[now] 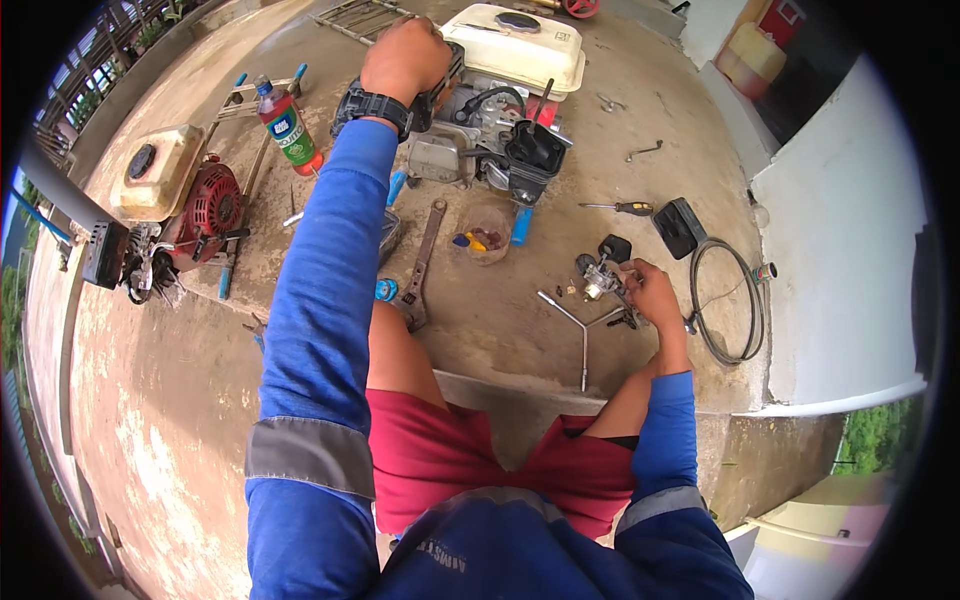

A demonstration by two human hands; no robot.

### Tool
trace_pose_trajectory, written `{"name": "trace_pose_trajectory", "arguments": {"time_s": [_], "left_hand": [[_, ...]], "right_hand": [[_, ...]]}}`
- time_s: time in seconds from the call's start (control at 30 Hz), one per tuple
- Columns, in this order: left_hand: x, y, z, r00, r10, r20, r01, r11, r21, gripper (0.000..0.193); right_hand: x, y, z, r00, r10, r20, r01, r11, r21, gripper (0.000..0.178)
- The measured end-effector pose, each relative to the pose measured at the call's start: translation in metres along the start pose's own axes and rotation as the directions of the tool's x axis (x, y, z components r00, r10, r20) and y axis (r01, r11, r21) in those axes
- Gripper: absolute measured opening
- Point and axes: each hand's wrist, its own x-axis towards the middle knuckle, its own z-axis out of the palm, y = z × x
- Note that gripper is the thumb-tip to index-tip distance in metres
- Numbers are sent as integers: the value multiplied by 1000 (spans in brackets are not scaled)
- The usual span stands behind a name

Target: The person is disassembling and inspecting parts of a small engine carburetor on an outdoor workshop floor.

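Note:
My left hand (405, 62) is closed in a fist at the left side of a small engine (500, 118) with a cream fuel tank (515, 45). Whatever the fist grips is hidden under it; a dark part of the engine shows beside the wrist. Low on the right, the bent fingers of my right hand (655, 292) close on the edge of a small metal carburetor (598, 282). Small loose parts lie around the carburetor. Just left of them rests a three-armed socket wrench (583, 335).
A second engine (205, 210) and a bottle of red liquid (288, 128) stand at the left. An adjustable wrench (422, 262) and a bowl of small parts (482, 236) lie mid-floor. Rightward are a screwdriver (625, 208), a black case (680, 228) and a coiled hose (755, 300).

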Motion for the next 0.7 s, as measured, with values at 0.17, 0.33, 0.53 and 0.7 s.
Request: {"name": "trace_pose_trajectory", "arguments": {"time_s": [0.17, 0.33, 0.53, 0.7], "left_hand": [[1, -7, 1, 1000, -19, -10, 19, 999, -34, 41], [-11, 7, 2, 997, -41, -63, 37, 997, -62, 34], [-10, -3, 1, 996, -28, -87, 23, 998, -58, 32], [-12, 5, 0, 995, -45, -89, 39, 997, -68, 32]], "right_hand": [[3, 4, -3, 990, 115, -82, -99, 980, 174, 22], [-3, 14, 2, 991, 132, -32, -126, 981, 148, 21], [-9, -3, 11, 986, 150, 67, -159, 975, 153, 22], [-11, 4, 15, 985, 135, 111, -147, 983, 110, 21]]}}
